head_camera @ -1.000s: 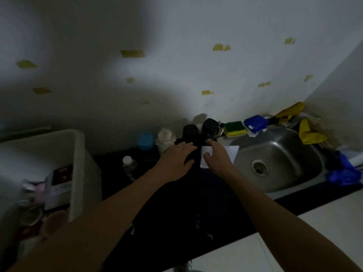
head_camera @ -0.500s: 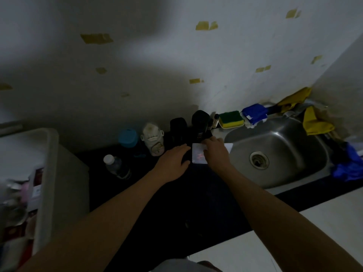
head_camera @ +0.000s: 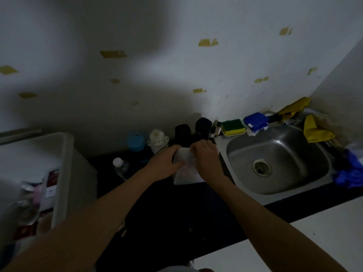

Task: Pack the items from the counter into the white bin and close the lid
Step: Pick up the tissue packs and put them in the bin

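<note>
Both hands hold a white packet [head_camera: 186, 169] just above the dark counter [head_camera: 167, 213], left of the sink. My left hand [head_camera: 167, 163] grips its left edge; my right hand [head_camera: 206, 160] pinches its top right edge. Behind them against the wall stand two black containers [head_camera: 183, 132], a white mask [head_camera: 158, 141], a blue-lidded jar [head_camera: 136, 143] and a small clear bottle [head_camera: 120, 166]. The white bin [head_camera: 64, 173] sits open at the far left with several items inside.
A steel sink [head_camera: 279, 160] lies to the right, with a green-yellow sponge [head_camera: 233, 127], a blue cloth [head_camera: 255, 121] and yellow gloves [head_camera: 314, 130] around its rim. Blue gloves [head_camera: 349, 173] lie at the far right. A white surface [head_camera: 294, 242] runs along the front.
The white packet came up off the counter beside the sink and now sits between both hands, closer to me. My left hand moved from the black containers onto it.
</note>
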{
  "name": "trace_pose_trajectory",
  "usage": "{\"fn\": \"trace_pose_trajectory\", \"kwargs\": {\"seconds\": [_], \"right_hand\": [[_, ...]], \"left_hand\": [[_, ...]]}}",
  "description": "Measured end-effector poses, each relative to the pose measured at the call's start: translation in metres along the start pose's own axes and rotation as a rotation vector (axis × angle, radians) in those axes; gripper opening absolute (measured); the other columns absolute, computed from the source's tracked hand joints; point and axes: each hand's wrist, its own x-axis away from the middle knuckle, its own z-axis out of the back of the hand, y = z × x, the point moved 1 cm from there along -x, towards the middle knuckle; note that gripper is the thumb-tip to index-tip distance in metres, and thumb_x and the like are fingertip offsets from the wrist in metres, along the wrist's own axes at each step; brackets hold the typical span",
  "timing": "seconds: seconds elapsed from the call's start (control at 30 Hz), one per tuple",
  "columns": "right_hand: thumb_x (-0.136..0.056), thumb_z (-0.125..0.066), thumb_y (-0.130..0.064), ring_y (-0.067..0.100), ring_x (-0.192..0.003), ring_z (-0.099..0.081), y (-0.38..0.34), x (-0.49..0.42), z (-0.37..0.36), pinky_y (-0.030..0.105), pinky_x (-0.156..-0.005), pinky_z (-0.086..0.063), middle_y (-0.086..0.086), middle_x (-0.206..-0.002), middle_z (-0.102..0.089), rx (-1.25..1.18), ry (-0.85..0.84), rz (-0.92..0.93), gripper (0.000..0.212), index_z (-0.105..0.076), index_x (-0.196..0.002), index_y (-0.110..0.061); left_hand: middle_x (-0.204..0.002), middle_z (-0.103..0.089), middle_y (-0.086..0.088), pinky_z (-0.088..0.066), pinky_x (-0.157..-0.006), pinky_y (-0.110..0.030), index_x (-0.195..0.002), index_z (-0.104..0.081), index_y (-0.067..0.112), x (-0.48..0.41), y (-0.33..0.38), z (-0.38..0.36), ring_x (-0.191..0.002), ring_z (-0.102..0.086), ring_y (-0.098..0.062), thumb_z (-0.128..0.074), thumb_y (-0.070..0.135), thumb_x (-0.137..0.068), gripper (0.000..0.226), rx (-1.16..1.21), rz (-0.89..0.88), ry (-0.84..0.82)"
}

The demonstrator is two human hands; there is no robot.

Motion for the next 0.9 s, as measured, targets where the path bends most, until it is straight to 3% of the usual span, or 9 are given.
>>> {"fn": "trace_pose_trajectory", "kwargs": {"seconds": [0.07,0.13,0.3,0.43,0.57,0.73,0.9], "right_hand": [[-0.078,-0.048,-0.013,0.016,-0.084,-0.042,-0.026,-0.002,0.005,0.023,-0.072,-0.025,0.003,-0.087,-0.059,-0.051,0.044,0.055,0.017,-0.061,-0.09,-0.012],[-0.079,-0.044,-0.015,0.016,-0.084,-0.041,-0.052,-0.006,0.009,0.028,-0.073,-0.031,0.004,-0.088,-0.057,-0.092,0.081,0.092,0.021,-0.061,-0.091,-0.012],[-0.081,-0.049,-0.012,0.02,-0.086,-0.042,-0.114,-0.019,0.016,0.03,-0.074,-0.032,0.006,-0.088,-0.057,-0.095,0.143,0.228,0.013,-0.06,-0.089,-0.01],[-0.087,-0.048,-0.017,0.024,-0.085,-0.047,-0.169,-0.032,0.015,0.031,-0.076,-0.033,0.006,-0.088,-0.06,-0.115,0.201,0.319,0.014,-0.061,-0.086,-0.011],[-0.09,-0.049,-0.02,0.023,-0.088,-0.049,-0.228,-0.043,0.005,0.035,-0.079,-0.036,0.005,-0.09,-0.062,-0.171,0.236,0.378,0.016,-0.063,-0.087,-0.012],[-0.089,-0.052,-0.018,0.02,-0.089,-0.053,-0.302,-0.046,-0.017,0.03,-0.081,-0.035,0.004,-0.092,-0.065,-0.263,0.201,0.507,0.015,-0.065,-0.087,-0.012],[-0.092,-0.051,-0.017,0.023,-0.095,-0.054,-0.364,-0.041,-0.049,0.031,-0.086,-0.038,0.005,-0.098,-0.063,-0.353,0.11,0.563,0.016,-0.066,-0.092,-0.012]], "left_hand": [[-0.115,-0.06,0.009,-0.051,-0.09,-0.039,-0.119,-0.048,0.037,0.01,-0.004,0.01,-0.103,-0.06,-0.015,-0.05,0.076,-0.068,0.064,-0.006,0.036,0.073],[-0.114,-0.062,0.003,-0.049,-0.081,-0.033,-0.122,-0.049,0.034,0.027,-0.005,0.026,-0.1,-0.061,-0.02,-0.048,0.076,-0.068,0.069,-0.011,0.052,0.194],[-0.088,-0.06,-0.001,-0.048,-0.071,-0.039,-0.085,-0.046,0.035,0.077,-0.004,0.068,-0.084,-0.061,-0.026,-0.052,0.049,-0.079,0.016,0.012,-0.034,0.357],[-0.101,-0.064,-0.007,-0.049,-0.081,-0.038,-0.102,-0.059,0.024,0.114,-0.022,0.106,-0.097,-0.062,-0.026,-0.05,0.051,-0.077,0.038,0.004,-0.043,0.524],[-0.073,-0.052,0.007,-0.037,-0.061,-0.031,-0.081,-0.05,0.027,0.158,-0.038,0.146,-0.07,-0.051,-0.014,-0.055,0.044,-0.077,0.018,0.034,-0.049,0.662],[-0.1,-0.064,0.006,-0.051,-0.075,-0.038,-0.103,-0.059,0.031,0.208,-0.09,0.187,-0.089,-0.062,-0.017,-0.069,0.053,-0.072,0.039,-0.024,-0.036,0.734],[-0.116,-0.064,0.005,-0.052,-0.088,-0.039,-0.119,-0.063,0.028,0.256,-0.132,0.213,-0.103,-0.061,-0.015,-0.072,0.041,-0.075,0.047,0.012,-0.034,0.857]]}}
